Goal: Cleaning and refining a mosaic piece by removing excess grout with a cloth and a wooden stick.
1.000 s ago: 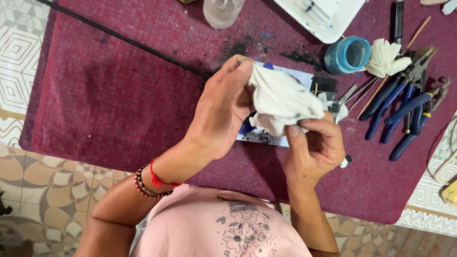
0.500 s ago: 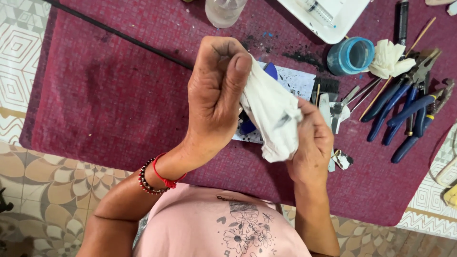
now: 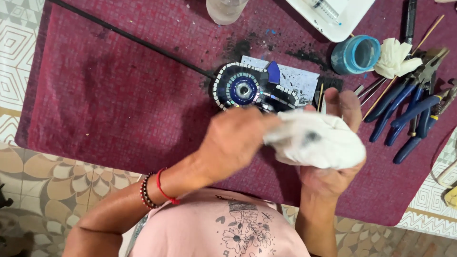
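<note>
A crumpled white cloth [image 3: 316, 140] with a dark smudge rests in my right hand [image 3: 333, 166], whose fingers curl up around it. My left hand [image 3: 233, 140] pinches the cloth's left end; it is blurred. Just beyond both hands lies a dark blue mosaic piece [image 3: 245, 88] with a round eye-like centre and a white tile border. It sits partly on a pale speckled sheet [image 3: 302, 78] on the maroon table [image 3: 119, 95].
Several blue-handled pliers [image 3: 409, 114] lie at the right. A blue round container [image 3: 354, 54] and a wadded white tissue [image 3: 392, 57] sit behind them. A white tray [image 3: 333, 16], a clear cup [image 3: 223, 9] and a thin black rod [image 3: 133, 40] are at the back. Tiled floor surrounds the table.
Both hands dropped lower toward me with the cloth, uncovering the mosaic piece. The cloth went from hanging stretched between the hands to bunched in my right palm.
</note>
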